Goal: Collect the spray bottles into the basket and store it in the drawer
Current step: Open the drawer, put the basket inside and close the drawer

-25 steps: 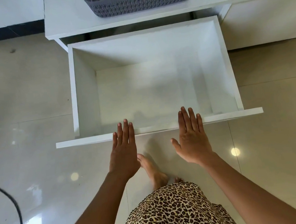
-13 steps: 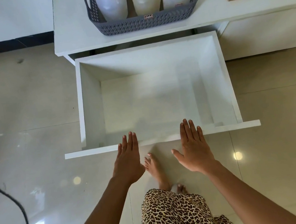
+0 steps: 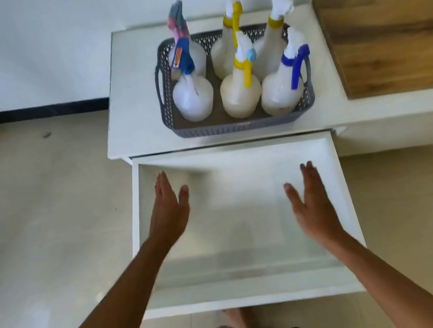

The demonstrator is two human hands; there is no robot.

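The fingers (image 3: 163,183) of the left hand (image 3: 168,211) are stretching out flat and holding nothing. The right hand (image 3: 312,200) is doing the same. Both hands are floating wide apart over the open drawer (image 3: 255,300), probably so they can go to the two sides of the basket (image 3: 235,126). The basket is sitting on the white top (image 3: 134,92) just behind the drawer. Six spray bottles (image 3: 240,94) are standing up inside it, packed close, so it looks ready to lift.
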